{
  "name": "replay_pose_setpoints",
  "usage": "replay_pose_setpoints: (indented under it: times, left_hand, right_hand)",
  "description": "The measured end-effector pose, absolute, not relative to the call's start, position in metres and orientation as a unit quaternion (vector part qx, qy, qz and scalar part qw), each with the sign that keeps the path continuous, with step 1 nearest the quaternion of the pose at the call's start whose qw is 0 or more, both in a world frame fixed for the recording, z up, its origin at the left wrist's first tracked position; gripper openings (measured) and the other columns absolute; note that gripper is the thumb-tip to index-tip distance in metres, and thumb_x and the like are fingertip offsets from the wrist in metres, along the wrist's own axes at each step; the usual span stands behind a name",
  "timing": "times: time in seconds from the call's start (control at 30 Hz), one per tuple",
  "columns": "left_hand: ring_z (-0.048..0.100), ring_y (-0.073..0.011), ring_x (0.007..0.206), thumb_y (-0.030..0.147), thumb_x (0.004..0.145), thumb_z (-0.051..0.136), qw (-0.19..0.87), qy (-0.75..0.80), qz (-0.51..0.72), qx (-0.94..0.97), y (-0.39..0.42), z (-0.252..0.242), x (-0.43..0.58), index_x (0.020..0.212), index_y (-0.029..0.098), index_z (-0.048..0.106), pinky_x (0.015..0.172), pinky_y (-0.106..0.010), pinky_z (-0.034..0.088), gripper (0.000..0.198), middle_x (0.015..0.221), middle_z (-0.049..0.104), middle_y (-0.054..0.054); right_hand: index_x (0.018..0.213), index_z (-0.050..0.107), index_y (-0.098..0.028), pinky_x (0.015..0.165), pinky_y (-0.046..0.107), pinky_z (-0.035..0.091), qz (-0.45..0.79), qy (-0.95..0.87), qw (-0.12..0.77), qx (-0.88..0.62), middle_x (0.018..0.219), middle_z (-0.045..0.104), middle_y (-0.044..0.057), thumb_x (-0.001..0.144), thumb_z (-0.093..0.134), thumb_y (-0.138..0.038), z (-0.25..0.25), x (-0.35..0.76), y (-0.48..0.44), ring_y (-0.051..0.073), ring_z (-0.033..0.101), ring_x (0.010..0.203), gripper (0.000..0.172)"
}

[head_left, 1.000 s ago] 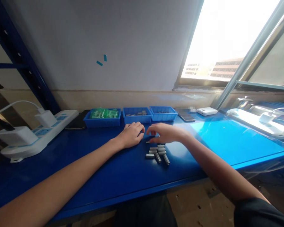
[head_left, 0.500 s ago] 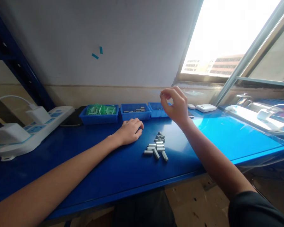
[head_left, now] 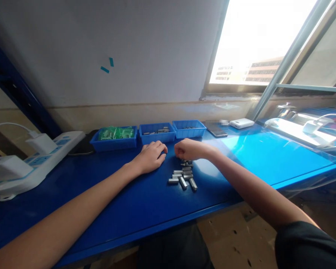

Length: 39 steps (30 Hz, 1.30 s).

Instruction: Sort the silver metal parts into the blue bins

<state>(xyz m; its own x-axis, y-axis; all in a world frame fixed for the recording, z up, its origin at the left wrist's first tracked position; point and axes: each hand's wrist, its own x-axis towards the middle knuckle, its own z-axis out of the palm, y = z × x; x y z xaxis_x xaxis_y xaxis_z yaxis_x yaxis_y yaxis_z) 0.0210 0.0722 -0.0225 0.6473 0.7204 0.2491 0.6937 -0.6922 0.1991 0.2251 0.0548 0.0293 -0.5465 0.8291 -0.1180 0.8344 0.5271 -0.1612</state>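
My left hand (head_left: 150, 157) rests on the blue tabletop (head_left: 123, 207), its fingers loosely bent and the thumb apart, with nothing seen in it. To its right, my right hand (head_left: 190, 149) is low over the table with fingers closed together; what they hold, if anything, is hidden. Just below the right hand lies a small pile of screws (head_left: 187, 164), partly covered by it. Nearer to me, several silver hex standoffs (head_left: 183, 182) lie close together on the tabletop.
Behind the hands stand three blue bins: one with green packets (head_left: 116, 133), the middle bin (head_left: 157, 140) with metal pieces, the right bin (head_left: 189, 133) with small parts. A phone (head_left: 217, 129) and white power bank (head_left: 241, 123) lie right; a power strip (head_left: 49, 157) left.
My right hand has come down and left, from raised in front of the right bin to beside the screws. The left hand stays in place. The view has shifted slightly.
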Motion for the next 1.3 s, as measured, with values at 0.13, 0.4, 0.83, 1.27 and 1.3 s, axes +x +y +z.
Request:
replay_pose_setpoints:
  times: [0.13,0.4,0.83,1.27,1.3]
  left_hand:
    - [0.053,-0.0249,0.103,0.031,0.09,0.039,0.04,0.389,0.156,0.907,0.073,-0.024,0.02,0.099,0.023,0.055,0.09,-0.045,0.039,0.02,0.109,0.059,-0.006]
    - [0.053,-0.0245,0.103,0.03,0.09,0.039,0.034,0.388,0.153,0.908,0.073,-0.023,0.021,0.099,0.023,0.055,0.09,-0.043,0.04,0.02,0.108,0.058,-0.006]
    - [0.053,-0.0251,0.104,0.029,0.089,0.041,0.044,0.387,0.164,0.906,0.072,-0.022,0.021,0.097,0.022,0.056,0.091,-0.045,0.039,0.018,0.109,0.058,-0.006]
    - [0.053,-0.0251,0.104,0.034,0.093,0.038,0.043,0.382,0.157,0.91,0.07,-0.02,0.02,0.1,0.022,0.057,0.091,-0.044,0.04,0.023,0.11,0.059,-0.006]
    - [0.053,-0.0248,0.104,0.034,0.094,0.038,0.042,0.38,0.159,0.91,0.069,-0.02,0.02,0.101,0.022,0.057,0.091,-0.044,0.04,0.023,0.11,0.059,-0.006]
  right_hand:
    - [0.088,0.067,-0.02,0.056,0.022,0.034,-0.071,0.872,0.003,0.484,0.076,0.068,0.003,0.085,0.058,-0.036,0.029,0.229,0.057,0.013,0.056,0.064,0.019]
    - [0.086,0.065,-0.019,0.054,0.021,0.031,-0.1,0.888,0.004,0.45,0.076,0.064,0.001,0.083,0.059,-0.03,0.026,0.225,0.052,0.01,0.049,0.06,0.013]
    - [0.086,0.061,-0.02,0.076,0.03,0.046,0.113,0.809,-0.45,0.361,0.083,0.062,0.005,0.089,0.049,-0.026,0.045,0.229,0.038,0.016,0.057,0.08,0.014]
    - [0.128,0.051,-0.017,0.098,0.042,0.044,0.033,0.806,-0.29,0.515,0.124,0.058,0.014,0.086,0.052,-0.054,0.028,0.265,0.04,0.026,0.054,0.115,0.056]
    - [0.138,0.042,-0.02,0.103,0.045,0.041,0.019,0.84,-0.263,0.474,0.136,0.049,0.015,0.081,0.055,-0.062,0.025,0.26,0.024,0.029,0.046,0.126,0.072]
